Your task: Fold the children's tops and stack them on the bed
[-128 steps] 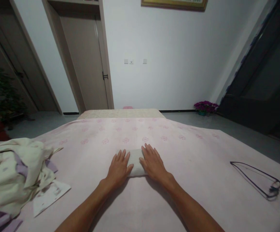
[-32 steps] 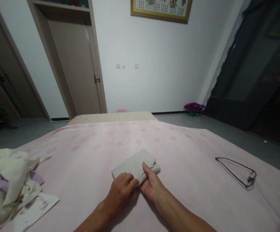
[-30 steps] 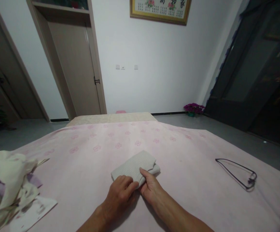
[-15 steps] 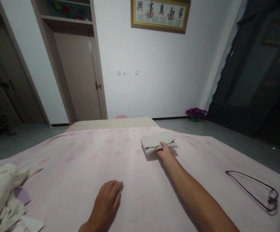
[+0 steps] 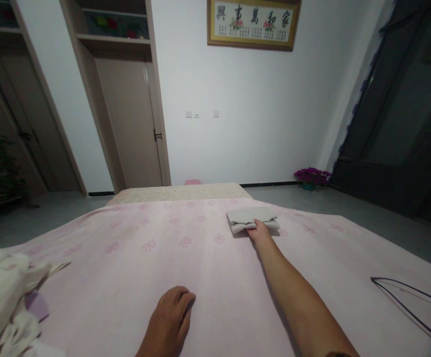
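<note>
My right hand (image 5: 259,233) stretches far forward, its thumb on top and its fingers under the near edge of a folded light-grey cloth (image 5: 250,215). The cloth is a flat, layered rectangle at the far part of the pink flowered sheet (image 5: 215,267). My left hand (image 5: 173,317) rests on the sheet close to me, its fingers curled together and nothing visible in them. Its fingertips are partly hidden from view.
A heap of cream fabric (image 5: 0,297) with a purple piece (image 5: 36,306) lies at the left. At the right edge lies a black wire hanger (image 5: 404,302), partly cut off. Beyond are a beige padded surface (image 5: 186,193), a door (image 5: 130,119) and purple flowers (image 5: 312,176).
The view has shifted slightly left, moving most things rightward in the picture, and the hanger is now partly out of frame. My right hand still holds the cloth; the left fingers look more curled.
</note>
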Available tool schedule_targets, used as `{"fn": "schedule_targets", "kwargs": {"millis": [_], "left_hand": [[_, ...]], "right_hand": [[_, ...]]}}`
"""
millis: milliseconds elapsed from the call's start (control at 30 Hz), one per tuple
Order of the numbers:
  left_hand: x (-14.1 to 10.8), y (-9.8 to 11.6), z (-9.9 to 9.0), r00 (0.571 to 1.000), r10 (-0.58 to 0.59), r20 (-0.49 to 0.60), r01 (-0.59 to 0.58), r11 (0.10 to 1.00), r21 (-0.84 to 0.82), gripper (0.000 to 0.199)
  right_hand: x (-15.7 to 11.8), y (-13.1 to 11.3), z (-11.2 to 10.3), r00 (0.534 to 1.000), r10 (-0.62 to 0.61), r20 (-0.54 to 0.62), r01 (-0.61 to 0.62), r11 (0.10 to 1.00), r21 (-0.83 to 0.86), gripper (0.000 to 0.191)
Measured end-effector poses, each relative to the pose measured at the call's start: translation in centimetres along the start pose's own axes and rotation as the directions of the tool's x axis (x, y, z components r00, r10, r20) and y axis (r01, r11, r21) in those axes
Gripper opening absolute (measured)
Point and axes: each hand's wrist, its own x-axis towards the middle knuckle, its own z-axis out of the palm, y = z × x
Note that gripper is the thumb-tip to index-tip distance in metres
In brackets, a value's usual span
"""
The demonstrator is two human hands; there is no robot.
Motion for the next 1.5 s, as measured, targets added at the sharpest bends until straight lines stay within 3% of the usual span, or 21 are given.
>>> {"fn": "schedule_targets", "kwargs": {"millis": [200, 367, 500, 567, 667, 767, 867, 1000, 1167, 1300, 1500], "left_hand": [[0.1, 0.4, -0.4, 0.999, -0.032, 0.017, 0.032, 0.999, -0.034, 0.028], [-0.1, 0.2, -0.4, 0.999, -0.041, 0.026, 0.042, 0.998, -0.042, 0.029], [-0.1, 0.2, -0.3, 0.999, -0.034, 0.019, 0.035, 0.998, -0.045, 0.029], [0.0, 0.3, -0.3, 0.999, -0.037, 0.024, 0.038, 0.998, -0.04, 0.03], [-0.1, 0.3, -0.3, 0.998, -0.048, 0.047, 0.05, 0.998, -0.037, 0.029], [-0.2, 0.1, -0.1, 0.997, -0.052, 0.057, 0.055, 0.997, -0.046, 0.03], [-0.2, 0.0, -0.1, 0.997, -0.05, 0.053, 0.053, 0.997, -0.057, 0.031], [0.0, 0.4, -0.5, 0.996, -0.061, 0.058, 0.065, 0.995, -0.074, 0.032], [0.6, 1.3, -1.3, 0.992, -0.102, 0.077, 0.108, 0.991, -0.083, 0.03], [0.8, 1.4, -1.6, 0.989, -0.123, 0.085, 0.129, 0.989, -0.073, 0.025], [0.6, 1.2, -1.6, 0.987, -0.145, 0.069, 0.151, 0.983, -0.103, 0.023]], "right_hand": [[0.0, -0.6, -0.6, 1.0, 0.0, 0.008, 0.001, 0.994, -0.107, 0.037], [-2.9, 1.3, -1.6, 0.999, -0.042, 0.009, 0.043, 0.959, -0.281, 0.031], [-6.7, 3.9, -1.9, 0.982, -0.132, 0.137, 0.18, 0.88, -0.44, 0.031], [-7.9, 4.0, -1.7, 0.945, -0.21, 0.252, 0.312, 0.813, -0.491, 0.032], [-7.8, 2.8, -1.3, 0.831, -0.349, 0.433, 0.549, 0.644, -0.532, 0.038], [-6.2, 2.0, -1.9, 0.717, -0.357, 0.599, 0.688, 0.224, -0.69, 0.049], [-4.6, 2.8, -3.2, 0.706, -0.24, 0.667, 0.649, -0.16, -0.744, 0.055], [-4.0, 4.1, -4.0, 0.702, -0.198, 0.684, 0.598, -0.358, -0.717, 0.058], [-7.4, 6.4, -3.4, 0.682, -0.262, 0.683, 0.558, -0.417, -0.718, 0.062], [-12.7, 9.7, -4.0, 0.638, -0.104, 0.763, 0.688, -0.368, -0.625, 0.062], [-18.9, 12.7, -5.5, 0.491, -0.053, 0.87, 0.783, -0.411, -0.467, 0.059]]}}
